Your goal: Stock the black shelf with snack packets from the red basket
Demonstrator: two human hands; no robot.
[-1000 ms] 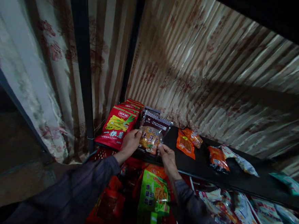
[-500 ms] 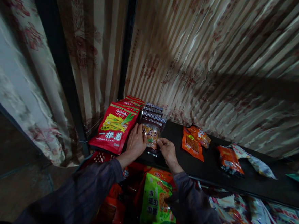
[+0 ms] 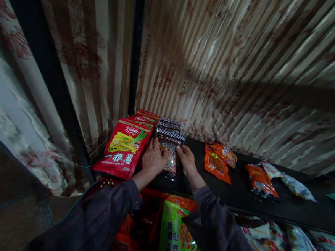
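A dark, clear-fronted snack packet [image 3: 170, 167] with a checkered top strip lies face up on a black shelf [image 3: 189, 180], overlapping similar packets [image 3: 169, 125] behind it. My left hand [image 3: 153, 159] rests along its left side, fingers stretched forward and thumb across the front. At its right edge is my right hand [image 3: 188, 163], thumb touching the upper right part and fingers extended. Both hands look open, though the undersides of the fingers are hidden. Left of my left hand, a red snack bag [image 3: 122, 147] tops a stack of matching bags.
Orange snack packets [image 3: 218, 161] lie to the right on the shelf, then another orange packet [image 3: 261, 181] and a white-blue one [image 3: 298, 187]. Below the front edge are a green bag [image 3: 171, 229] and more packets [image 3: 271, 243]. A patterned curtain [image 3: 217, 68] and black posts [image 3: 136, 50] stand behind.
My right hand has moved up along the packet's right edge, its pinch loosened into extended fingers. My left hand stays on the left side, its thumb further across. The view has shifted slightly.
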